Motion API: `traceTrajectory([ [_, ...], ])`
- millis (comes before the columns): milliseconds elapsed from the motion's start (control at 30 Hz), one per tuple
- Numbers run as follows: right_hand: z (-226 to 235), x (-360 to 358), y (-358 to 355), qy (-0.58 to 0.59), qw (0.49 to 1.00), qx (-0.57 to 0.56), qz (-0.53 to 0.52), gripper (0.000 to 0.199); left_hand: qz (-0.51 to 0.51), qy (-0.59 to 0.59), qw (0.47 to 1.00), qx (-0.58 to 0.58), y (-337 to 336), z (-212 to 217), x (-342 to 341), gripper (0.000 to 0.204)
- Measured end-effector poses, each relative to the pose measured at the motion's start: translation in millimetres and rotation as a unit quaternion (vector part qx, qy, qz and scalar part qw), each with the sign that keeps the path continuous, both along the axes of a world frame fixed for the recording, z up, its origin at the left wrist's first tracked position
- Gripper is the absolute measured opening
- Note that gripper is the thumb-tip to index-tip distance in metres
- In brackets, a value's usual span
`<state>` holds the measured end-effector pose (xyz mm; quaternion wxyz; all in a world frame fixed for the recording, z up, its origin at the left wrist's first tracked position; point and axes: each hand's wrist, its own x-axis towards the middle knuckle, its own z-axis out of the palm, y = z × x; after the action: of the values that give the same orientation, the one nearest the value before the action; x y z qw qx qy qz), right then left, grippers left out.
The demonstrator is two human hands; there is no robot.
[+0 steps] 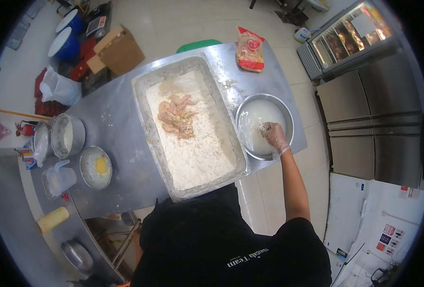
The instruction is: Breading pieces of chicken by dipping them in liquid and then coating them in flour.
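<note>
Pale floor tiles (188,21) surround the steel worktable (118,134) I watch from my remote seat, with a glass-doored display fridge (351,36) at two o'clock. Mid-table stands a deep rectangular metal tray (209,193) of white flour (197,162); raw chicken pieces (177,116) lie heaped on the flour toward ten o'clock. Just beside the tray, at three o'clock, I see a round steel bowl (291,115) of cloudy liquid (252,119). Into it dips the right hand (274,135), in a clear glove, fingers bunched around something lumpy and wet; I cannot tell whether they grip a piece. Well apart, at seven o'clock, only a strip of the left hand (137,237) shows near a metal rail (126,244), so I cannot tell its state. One o'clock holds a red-and-clear plastic packet (250,49).
</note>
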<state>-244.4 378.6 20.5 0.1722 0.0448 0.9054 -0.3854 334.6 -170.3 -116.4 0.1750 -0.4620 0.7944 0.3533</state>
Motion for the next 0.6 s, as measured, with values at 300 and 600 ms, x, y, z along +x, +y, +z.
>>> traceTrajectory([
  [300, -3, 4, -8, 0.035, 0.997, 0.025, 0.071, 0.016, 0.027, 0.023, 0.999, 0.015, 10, -18, 15, 0.026],
  [600, 28, 2, 7, -0.025, 1.0, 0.011, -0.014, 0.018, 0.027, 0.062, 0.998, -0.003, 11, -14, 3, 0.025],
])
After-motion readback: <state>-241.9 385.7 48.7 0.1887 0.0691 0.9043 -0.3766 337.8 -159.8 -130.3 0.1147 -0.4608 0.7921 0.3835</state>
